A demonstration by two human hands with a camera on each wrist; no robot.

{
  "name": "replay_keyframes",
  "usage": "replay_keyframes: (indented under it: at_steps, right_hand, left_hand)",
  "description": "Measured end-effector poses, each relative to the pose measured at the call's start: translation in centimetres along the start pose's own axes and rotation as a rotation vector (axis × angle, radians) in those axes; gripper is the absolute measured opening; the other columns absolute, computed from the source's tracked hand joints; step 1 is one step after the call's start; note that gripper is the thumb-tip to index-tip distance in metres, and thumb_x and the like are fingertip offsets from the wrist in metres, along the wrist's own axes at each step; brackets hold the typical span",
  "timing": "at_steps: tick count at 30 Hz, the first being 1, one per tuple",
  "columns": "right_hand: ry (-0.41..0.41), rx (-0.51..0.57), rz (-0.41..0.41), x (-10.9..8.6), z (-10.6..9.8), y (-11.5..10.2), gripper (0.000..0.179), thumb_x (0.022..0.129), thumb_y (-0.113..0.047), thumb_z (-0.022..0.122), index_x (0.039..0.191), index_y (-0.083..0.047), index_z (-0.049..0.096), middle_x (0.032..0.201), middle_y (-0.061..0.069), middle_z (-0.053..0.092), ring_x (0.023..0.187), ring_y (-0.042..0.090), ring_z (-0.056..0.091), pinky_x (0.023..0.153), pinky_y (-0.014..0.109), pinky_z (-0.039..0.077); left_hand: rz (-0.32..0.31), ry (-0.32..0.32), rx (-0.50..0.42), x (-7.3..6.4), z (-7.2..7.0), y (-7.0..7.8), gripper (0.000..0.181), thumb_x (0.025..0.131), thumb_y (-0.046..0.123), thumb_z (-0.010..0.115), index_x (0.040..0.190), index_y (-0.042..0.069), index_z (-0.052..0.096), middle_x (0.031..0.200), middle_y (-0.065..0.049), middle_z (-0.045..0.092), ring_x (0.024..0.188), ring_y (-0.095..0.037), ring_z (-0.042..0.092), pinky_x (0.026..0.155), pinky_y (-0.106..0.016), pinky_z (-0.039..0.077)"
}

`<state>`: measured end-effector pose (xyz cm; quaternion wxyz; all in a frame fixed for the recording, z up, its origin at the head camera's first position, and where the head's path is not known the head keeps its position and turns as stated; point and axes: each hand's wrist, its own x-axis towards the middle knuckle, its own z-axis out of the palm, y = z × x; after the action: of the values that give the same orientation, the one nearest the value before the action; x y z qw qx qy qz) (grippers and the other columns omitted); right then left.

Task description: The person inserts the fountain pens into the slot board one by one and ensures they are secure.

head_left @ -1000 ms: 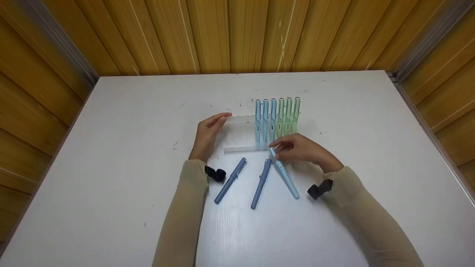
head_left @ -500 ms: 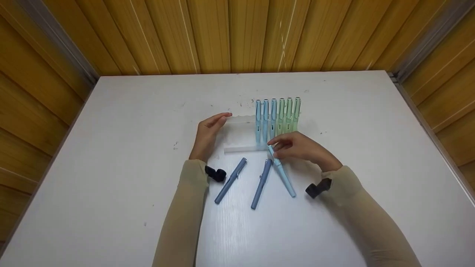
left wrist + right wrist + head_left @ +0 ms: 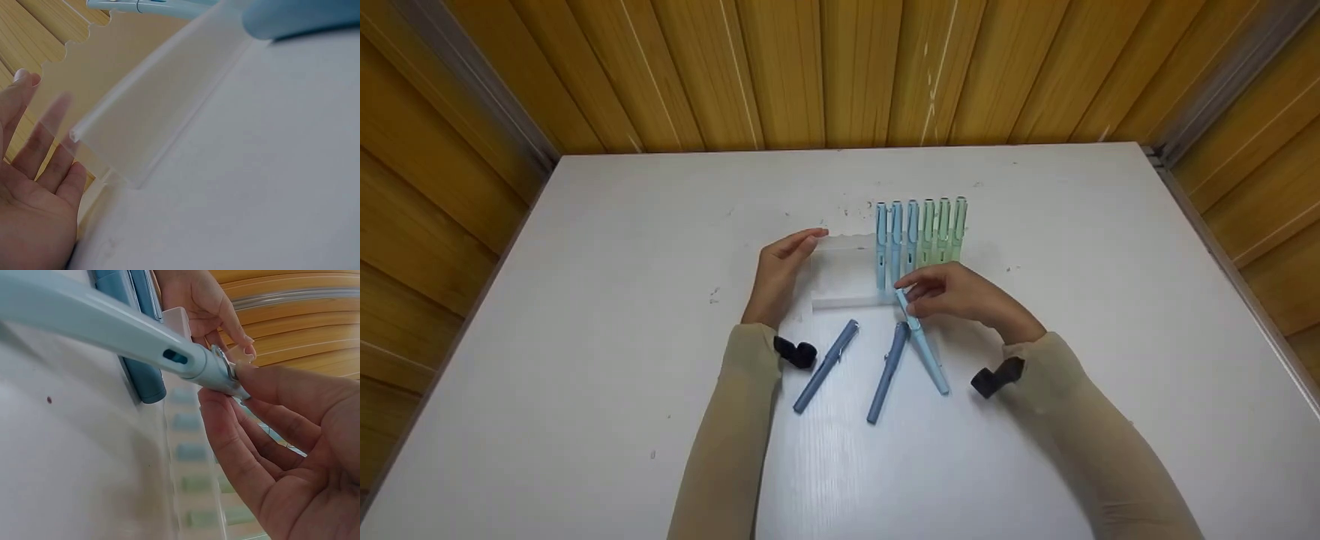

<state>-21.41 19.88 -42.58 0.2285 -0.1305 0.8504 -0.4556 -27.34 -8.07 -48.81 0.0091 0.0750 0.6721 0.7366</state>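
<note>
My left hand [image 3: 781,274] holds the left end of a clear plastic pen stand [image 3: 847,302], its fingers partly behind the see-through panel [image 3: 132,107] in the left wrist view. Between thumb and fingers, my right hand [image 3: 971,298] pinches a light blue pen [image 3: 928,358] by its cap end, close to the stand's front lip. The pen slants, its other end pointing towards me. Standing in the stand's right part are three light blue pens [image 3: 896,232] and three green pens [image 3: 943,229]; the right hand hides some of their lower ends.
Two dark blue pens, a left one [image 3: 826,366] and a right one [image 3: 888,373], lie on the white table [image 3: 585,315] in front of the stand. The right one is close beside the held pen. Wood-patterned walls [image 3: 855,75] surround the table's back and sides.
My right hand has shifted left and slightly away from me, carrying the light blue pen nearer the right dark blue pen. The left hand and stand have stayed in place.
</note>
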Motion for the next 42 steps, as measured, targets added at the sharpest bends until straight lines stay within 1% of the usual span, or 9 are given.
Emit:
replay_keyframes:
  at_steps: [3,9,16,19,25,29,35,38,42]
  right_hand:
    - [-0.004,0.009,-0.011,0.2,0.0,-0.2,0.039,0.084,-0.012,0.073,0.122,-0.009,0.066,0.104,0.011,0.068,0.094,0.017,0.063,0.084,0.021,0.052]
    - [-0.005,0.025,-0.014,0.5,0.1,-0.6,0.038,0.084,-0.010,0.071,0.122,-0.010,0.066,0.105,0.011,0.069,0.095,0.017,0.064,0.085,0.023,0.053]
    - [0.011,0.016,-0.010,0.7,0.2,-1.1,0.037,0.084,-0.012,0.073,0.120,-0.012,0.067,0.101,0.009,0.069,0.091,0.017,0.062,0.081,0.021,0.053]
    - [0.014,0.023,-0.016,0.7,0.2,-1.2,0.038,0.084,-0.013,0.073,0.121,-0.011,0.066,0.102,0.009,0.069,0.091,0.017,0.062,0.081,0.021,0.053]
    - [0.023,0.029,-0.006,0.9,0.3,-1.7,0.036,0.085,-0.012,0.071,0.121,-0.013,0.067,0.102,0.007,0.069,0.093,0.019,0.063,0.083,0.024,0.054]
    - [0.034,0.040,-0.010,1.0,0.3,-1.9,0.036,0.085,-0.011,0.070,0.121,-0.014,0.067,0.103,0.008,0.069,0.094,0.018,0.063,0.083,0.025,0.055]
    - [0.062,0.021,0.012,1.3,0.4,-2.3,0.036,0.086,-0.015,0.071,0.121,-0.017,0.067,0.107,0.007,0.069,0.096,0.020,0.063,0.090,0.031,0.055]
    - [0.076,0.021,0.016,1.4,0.4,-2.6,0.037,0.086,-0.016,0.071,0.122,-0.016,0.066,0.108,0.007,0.069,0.097,0.020,0.063,0.091,0.033,0.054]
    - [0.100,0.039,0.015,1.6,0.4,-3.0,0.039,0.086,-0.017,0.072,0.124,-0.013,0.065,0.109,0.008,0.068,0.099,0.021,0.063,0.093,0.035,0.053]
  left_hand:
    - [0.000,0.002,0.015,0.0,0.0,0.0,0.029,0.092,0.033,0.065,0.114,0.015,0.071,0.122,0.001,0.068,0.126,-0.012,0.053,0.111,-0.033,0.037]
    - [0.000,0.000,0.031,0.0,-0.1,-0.1,0.032,0.091,0.036,0.065,0.115,0.015,0.071,0.123,0.000,0.067,0.126,-0.013,0.053,0.112,-0.034,0.036]
    - [0.005,0.004,0.029,0.1,-0.1,-0.1,0.031,0.092,0.034,0.065,0.115,0.015,0.071,0.122,0.000,0.068,0.125,-0.013,0.054,0.111,-0.033,0.037]
    - [0.000,0.005,0.021,0.1,-0.1,-0.1,0.030,0.092,0.034,0.065,0.114,0.015,0.071,0.121,0.001,0.068,0.125,-0.012,0.054,0.111,-0.032,0.038]
    - [0.005,-0.001,-0.002,0.0,-0.1,-0.2,0.028,0.092,0.032,0.065,0.114,0.015,0.071,0.121,0.000,0.068,0.124,-0.010,0.054,0.110,-0.032,0.038]
    - [-0.004,-0.002,-0.023,-0.1,0.1,-0.1,0.026,0.093,0.029,0.065,0.113,0.015,0.071,0.122,0.000,0.067,0.125,-0.011,0.053,0.111,-0.032,0.037]
    - [-0.009,0.000,-0.022,0.0,0.1,0.0,0.027,0.093,0.029,0.064,0.114,0.014,0.071,0.123,-0.001,0.067,0.126,-0.013,0.053,0.111,-0.033,0.037]
    - [-0.007,0.001,-0.015,0.0,0.1,0.0,0.030,0.092,0.031,0.065,0.114,0.013,0.071,0.123,-0.002,0.067,0.126,-0.013,0.053,0.111,-0.033,0.037]
    - [-0.016,0.003,-0.032,0.1,0.0,0.0,0.031,0.091,0.032,0.066,0.114,0.012,0.071,0.122,-0.002,0.067,0.125,-0.012,0.053,0.110,-0.031,0.038]
